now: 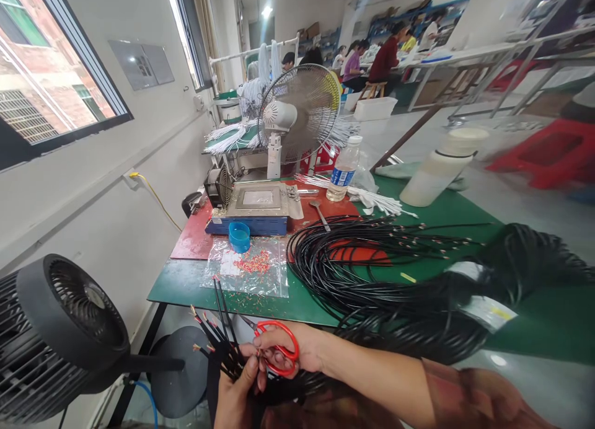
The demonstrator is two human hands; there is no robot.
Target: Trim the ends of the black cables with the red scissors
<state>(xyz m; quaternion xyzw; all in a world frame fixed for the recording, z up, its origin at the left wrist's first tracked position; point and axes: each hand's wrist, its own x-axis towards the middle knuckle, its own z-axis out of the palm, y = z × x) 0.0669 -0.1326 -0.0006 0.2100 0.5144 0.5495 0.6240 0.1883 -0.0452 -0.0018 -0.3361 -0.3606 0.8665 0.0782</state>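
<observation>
Low in the head view, my left hand is closed around a bunch of black cables. Their stripped ends, with small coloured wires showing, point up and away. Red-handled scissors hang on the fingers of my right hand, their dark blades pointing left beside the cables. The fingertips of both hands meet at the cables, and what lies between them is too small to make out. A large coil of black cables rests on the green table just beyond my right forearm.
Red and yellow scraps lie on a clear plastic bag beside a blue cup. Behind stand a blue-sided heating unit, a water bottle and a large fan. A black fan stands left. People work farther back.
</observation>
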